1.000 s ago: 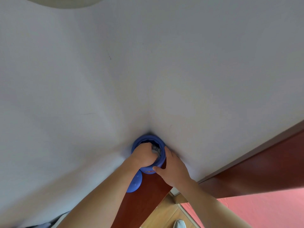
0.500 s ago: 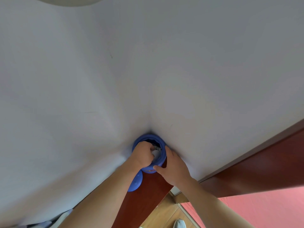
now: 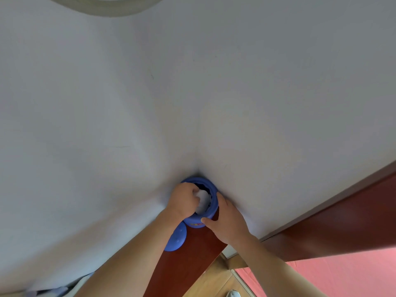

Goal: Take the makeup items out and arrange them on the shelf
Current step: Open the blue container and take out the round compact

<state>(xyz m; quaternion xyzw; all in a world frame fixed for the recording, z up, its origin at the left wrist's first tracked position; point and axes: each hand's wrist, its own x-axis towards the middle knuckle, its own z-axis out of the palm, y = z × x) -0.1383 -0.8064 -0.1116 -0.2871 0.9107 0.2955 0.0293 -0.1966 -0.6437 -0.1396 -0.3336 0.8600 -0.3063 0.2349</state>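
Observation:
A round blue container point(image 3: 211, 190) stands on a dark red-brown shelf point(image 3: 184, 266) in the corner where two white walls meet. My left hand point(image 3: 182, 200) reaches into its open top, fingers closed around a white item point(image 3: 203, 202) that sticks partly out. My right hand point(image 3: 227, 221) grips the container's right side and front. The container's blue lid point(image 3: 176, 240) lies on the shelf just in front, partly under my left forearm. What else is inside the container is hidden.
White walls point(image 3: 278, 103) fill most of the view. A dark wooden ledge point(image 3: 334, 228) runs off to the right. Below are a wooden floor point(image 3: 214, 284), a pink surface point(image 3: 342, 273) and the tip of a white shoe point(image 3: 232, 293).
My left hand has lifted slightly, and the white item now shows more clearly above the container's rim. My right hand has stayed on the container's side.

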